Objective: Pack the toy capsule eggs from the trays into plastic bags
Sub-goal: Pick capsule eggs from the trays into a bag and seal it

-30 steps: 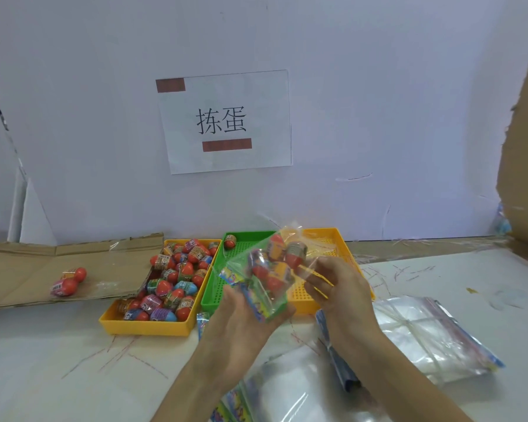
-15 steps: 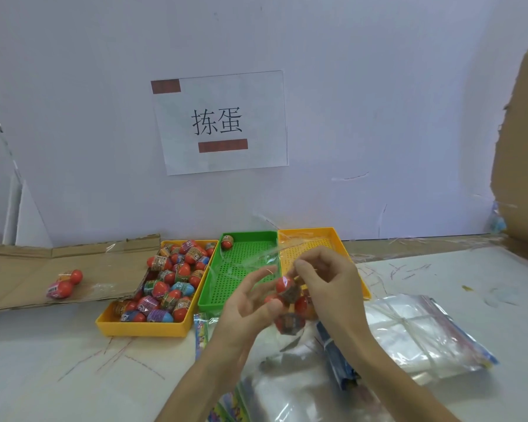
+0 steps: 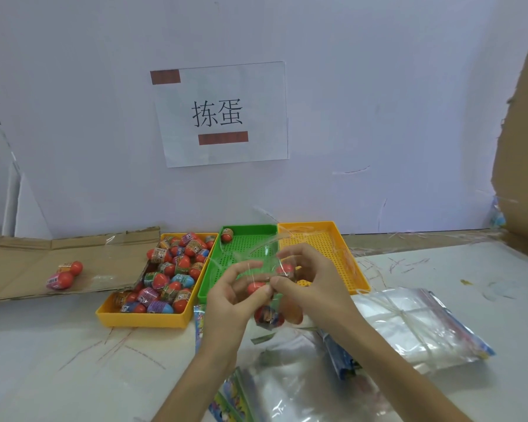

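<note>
My left hand (image 3: 232, 295) and right hand (image 3: 310, 284) pinched a crinkly clear plastic bag (image 3: 258, 260), glossy oval capsule eggs (image 3: 269, 315) inside, above perforated green tray (image 3: 244, 242).

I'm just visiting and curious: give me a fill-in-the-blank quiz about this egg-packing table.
1. The green tray holds just ____ egg.
2. The full tray is coloured ____.
3. The left hand and right hand together hold a clear ____ of eggs.
4. The stray eggs outside the trays lie on ____.

Missing words: one; yellow; bag; cardboard.
</note>
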A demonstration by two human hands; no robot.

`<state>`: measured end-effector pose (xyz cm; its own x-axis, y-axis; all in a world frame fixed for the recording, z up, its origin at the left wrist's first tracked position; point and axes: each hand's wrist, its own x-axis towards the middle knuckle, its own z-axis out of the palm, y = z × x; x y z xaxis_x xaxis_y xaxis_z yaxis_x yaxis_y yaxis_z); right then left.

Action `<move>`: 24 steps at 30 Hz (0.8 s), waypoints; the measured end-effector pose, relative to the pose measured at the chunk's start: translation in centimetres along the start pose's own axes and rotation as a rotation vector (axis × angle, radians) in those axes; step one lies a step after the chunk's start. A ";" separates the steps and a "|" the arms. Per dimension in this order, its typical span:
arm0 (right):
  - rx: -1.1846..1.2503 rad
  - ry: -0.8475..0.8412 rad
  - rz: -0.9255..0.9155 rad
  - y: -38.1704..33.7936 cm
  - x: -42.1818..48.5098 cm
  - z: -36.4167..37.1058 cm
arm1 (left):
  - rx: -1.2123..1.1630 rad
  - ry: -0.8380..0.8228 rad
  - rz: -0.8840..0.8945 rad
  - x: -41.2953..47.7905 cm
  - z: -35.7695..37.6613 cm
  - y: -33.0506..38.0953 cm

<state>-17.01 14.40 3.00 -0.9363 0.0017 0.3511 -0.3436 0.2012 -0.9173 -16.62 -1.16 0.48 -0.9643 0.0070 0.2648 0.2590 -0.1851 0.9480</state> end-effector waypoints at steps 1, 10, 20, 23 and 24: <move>0.010 0.009 -0.007 0.1 0.0 0.0 | -0.011 -0.011 -0.005 0.0 0.1 0.0; 0.151 0.014 0.057 0.0 0.3 -0.3 | -0.082 0.016 -0.121 -0.2 0.4 0.0; 0.229 0.139 0.093 0.3 0.4 -0.5 | -0.021 0.115 -0.082 -0.5 0.3 0.3; 0.256 0.096 0.115 0.2 0.4 -0.5 | -0.076 0.163 -0.075 -0.5 0.3 0.5; 0.264 0.075 0.123 0.2 0.4 -0.5 | -0.094 0.174 -0.077 -0.4 0.3 0.6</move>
<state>-17.43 14.89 3.09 -0.9675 0.0846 0.2385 -0.2443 -0.0667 -0.9674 -16.02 -1.02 0.97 -0.9782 -0.1439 0.1499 0.1857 -0.2817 0.9414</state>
